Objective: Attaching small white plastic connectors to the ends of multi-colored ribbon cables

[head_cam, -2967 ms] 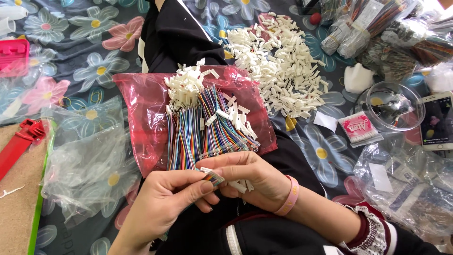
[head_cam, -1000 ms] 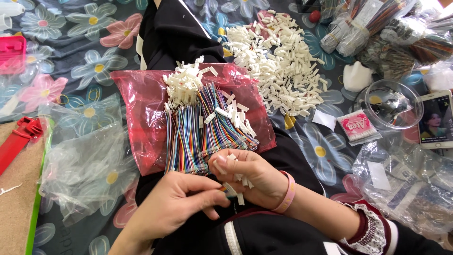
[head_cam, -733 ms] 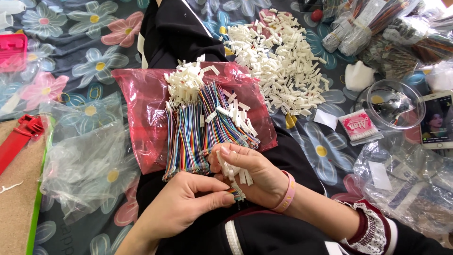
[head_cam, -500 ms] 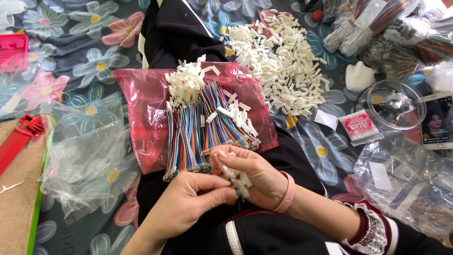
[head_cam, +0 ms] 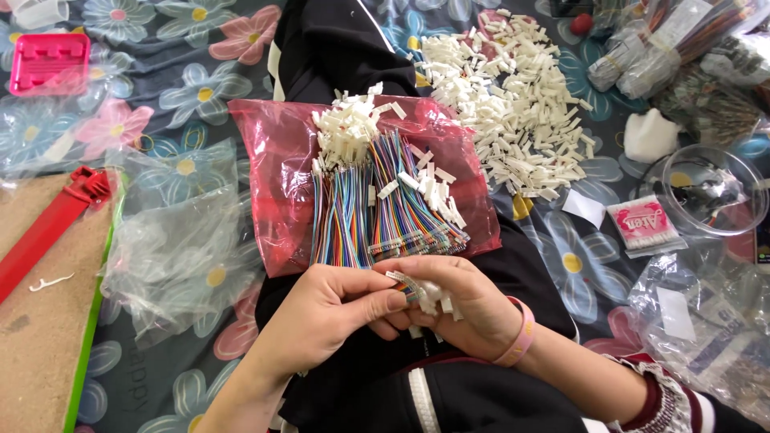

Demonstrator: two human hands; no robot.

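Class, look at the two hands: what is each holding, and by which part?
Right hand cups several small white connector housings. Left hand pinches the terminal end of a short ribbon cable at its fingertips.

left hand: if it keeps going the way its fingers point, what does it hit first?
Left hand points right, fingertips already at the small white connectors held in the right hand. It would likely meet those first; depth between them is unclear.

Connector ends (head_cam: 423, 293) hidden betw. hands, clear tub (head_cam: 706, 192) blurred, cut at edge
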